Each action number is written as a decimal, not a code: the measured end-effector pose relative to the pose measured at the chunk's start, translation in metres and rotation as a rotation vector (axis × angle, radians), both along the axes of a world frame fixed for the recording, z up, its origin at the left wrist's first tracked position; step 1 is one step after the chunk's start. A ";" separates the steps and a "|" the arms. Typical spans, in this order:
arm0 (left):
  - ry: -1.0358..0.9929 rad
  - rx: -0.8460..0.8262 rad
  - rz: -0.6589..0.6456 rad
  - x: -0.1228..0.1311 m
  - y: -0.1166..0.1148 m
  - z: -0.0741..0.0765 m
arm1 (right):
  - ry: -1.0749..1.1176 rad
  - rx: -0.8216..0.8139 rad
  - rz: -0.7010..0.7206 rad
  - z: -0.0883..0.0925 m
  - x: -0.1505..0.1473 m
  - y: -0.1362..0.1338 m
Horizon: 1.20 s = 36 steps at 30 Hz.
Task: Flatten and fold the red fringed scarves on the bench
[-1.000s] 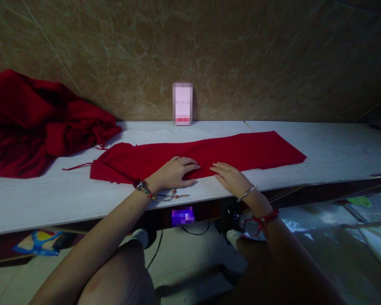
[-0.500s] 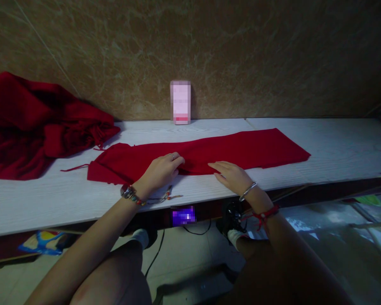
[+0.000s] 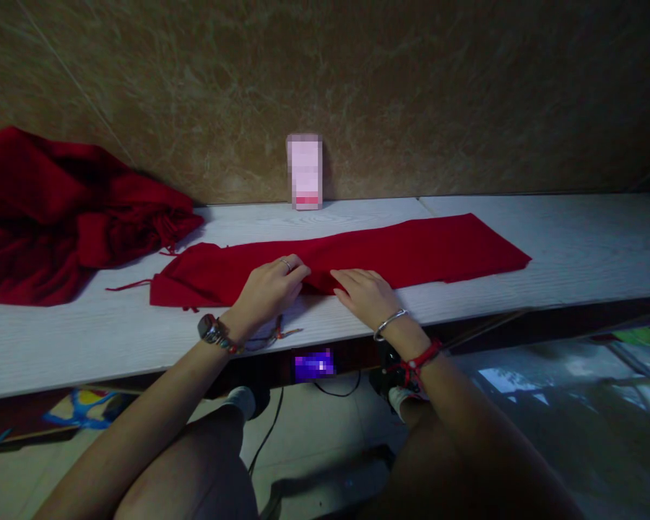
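A long red cloth (image 3: 412, 249), folded into a flat strip, lies along the white wood-grain table, with a thin cord or thread trailing from its left end. My left hand (image 3: 274, 289) is closed at the middle of the strip's near side, its fingers curled on the fabric and the fingertips partly hidden. To its right, my right hand (image 3: 365, 292) rests on the near edge, fingers stretched out, thumb slightly apart. A ring and a watch with beads are on the left hand and wrist; a silver bangle and a red string bracelet circle the right wrist.
A crumpled red fabric pile (image 3: 48, 224) with fringe-like strands lies at the table's left. Against the brown marbled wall (image 3: 412, 94) leans a blurred pink-white phone-like thing (image 3: 305, 172). Below the white table's edge (image 3: 590, 249) a purple lit screen (image 3: 313, 366) shows.
My right hand has slid left along the cloth, closer to my left hand. The left hand has shifted slightly left. The strip lies almost as before.
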State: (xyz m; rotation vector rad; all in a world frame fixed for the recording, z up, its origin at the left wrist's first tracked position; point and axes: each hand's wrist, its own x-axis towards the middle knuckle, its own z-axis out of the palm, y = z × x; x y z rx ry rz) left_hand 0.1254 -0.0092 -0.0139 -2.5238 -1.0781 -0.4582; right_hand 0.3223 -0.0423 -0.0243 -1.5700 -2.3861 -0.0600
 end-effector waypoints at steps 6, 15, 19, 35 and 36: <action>0.005 -0.017 0.025 -0.003 0.001 -0.003 | -0.048 0.013 -0.005 -0.004 -0.016 0.001; -0.009 -0.065 0.099 -0.008 0.002 -0.003 | -0.035 0.038 0.024 0.000 -0.024 0.006; 0.036 -0.161 0.095 -0.013 0.002 0.003 | -0.031 0.026 0.020 -0.001 -0.019 0.008; 0.161 -0.080 0.521 -0.129 0.015 0.046 | 0.228 0.115 0.084 -0.017 -0.002 0.014; 0.143 -0.069 0.521 -0.130 0.015 0.055 | 0.229 0.120 0.102 -0.018 -0.001 0.014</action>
